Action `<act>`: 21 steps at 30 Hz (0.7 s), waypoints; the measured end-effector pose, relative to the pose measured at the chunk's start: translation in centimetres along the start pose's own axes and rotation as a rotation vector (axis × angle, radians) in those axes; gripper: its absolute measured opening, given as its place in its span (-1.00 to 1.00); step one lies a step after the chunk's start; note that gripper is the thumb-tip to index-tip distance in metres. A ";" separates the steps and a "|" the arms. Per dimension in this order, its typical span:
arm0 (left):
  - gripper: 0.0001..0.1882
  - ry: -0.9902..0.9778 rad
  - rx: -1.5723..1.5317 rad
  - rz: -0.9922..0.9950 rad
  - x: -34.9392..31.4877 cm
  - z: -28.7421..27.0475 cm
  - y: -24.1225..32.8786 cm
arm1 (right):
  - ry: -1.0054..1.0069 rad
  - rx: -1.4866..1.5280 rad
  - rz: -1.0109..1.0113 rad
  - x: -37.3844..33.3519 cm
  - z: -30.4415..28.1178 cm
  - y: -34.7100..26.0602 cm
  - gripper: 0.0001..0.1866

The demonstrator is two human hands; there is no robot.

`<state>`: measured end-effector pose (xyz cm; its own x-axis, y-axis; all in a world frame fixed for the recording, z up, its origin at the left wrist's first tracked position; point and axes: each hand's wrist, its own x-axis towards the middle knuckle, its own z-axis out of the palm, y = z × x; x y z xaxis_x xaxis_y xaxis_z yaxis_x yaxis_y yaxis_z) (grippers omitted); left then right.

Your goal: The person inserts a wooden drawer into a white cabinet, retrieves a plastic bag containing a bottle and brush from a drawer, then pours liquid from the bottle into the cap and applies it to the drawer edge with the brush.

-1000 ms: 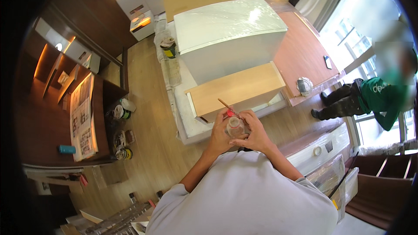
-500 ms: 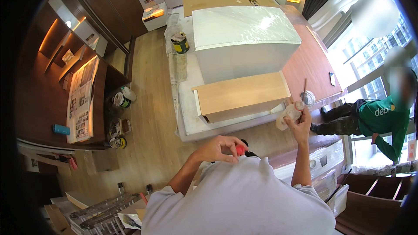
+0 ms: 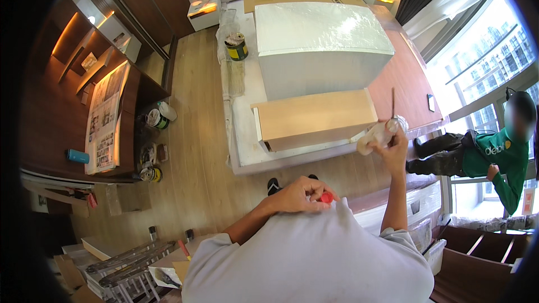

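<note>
A clear, squat plastic bottle is gripped in my right hand, tilted with its neck toward a small clear container. A thin brown stick stands up from that container, at the near right corner of the bed platform. My fingers partly hide the bottle's mouth, so I cannot tell whether liquid flows. Close to my chest, my left hand pinches a red cap between thumb and fingers.
A light wood cabinet box and a larger white wrapped cabinet rest on the covered bed platform. An open paint can sits at its left edge. To the right stands a person in green. A folded ladder lies lower left.
The bottle has tipped further and its neck has come closer to the clear container. My left hand, with the red cap, has shifted slightly to the right.
</note>
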<state>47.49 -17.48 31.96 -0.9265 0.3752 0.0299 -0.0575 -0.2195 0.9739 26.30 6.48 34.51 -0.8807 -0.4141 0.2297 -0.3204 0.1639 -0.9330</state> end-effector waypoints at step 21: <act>-0.40 0.685 -0.194 0.276 0.1 -4.9 -0.1 | -0.135 0.132 -0.048 2.1 0.3 -2.1 -0.17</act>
<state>45.63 -21.83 30.75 -0.9368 -0.3449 0.0587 0.2041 -0.4025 0.8924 25.29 4.99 36.88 -0.8081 -0.5362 0.2439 -0.3045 0.0259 -0.9522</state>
